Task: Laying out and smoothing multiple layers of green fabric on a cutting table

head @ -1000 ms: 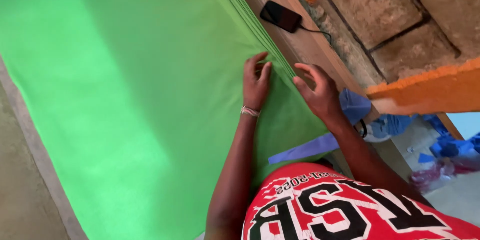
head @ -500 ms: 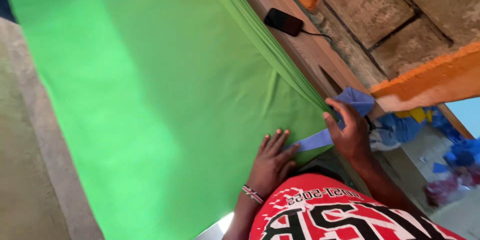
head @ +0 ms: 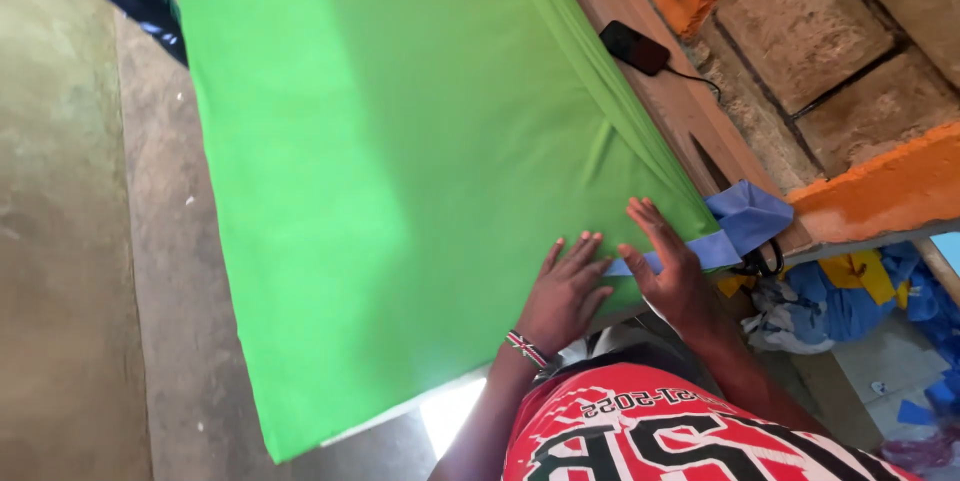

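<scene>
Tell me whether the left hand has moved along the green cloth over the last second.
Yes. The left hand has slid from the cloth's folded edge, away from the phone, to the end by the blue strip.

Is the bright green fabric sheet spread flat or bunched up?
Spread flat: the bright green fabric sheet covers the tabletop smoothly, with one small crease and stacked layers along its far edge.

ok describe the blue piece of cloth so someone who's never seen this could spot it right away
Start at the big green fabric spread over the table and follow it to the corner nearest the person. There the blue cloth strip lies under the right hand, beside the left hand. It is the only pale blue piece on the green; the other blue scraps lie below the table.
</scene>
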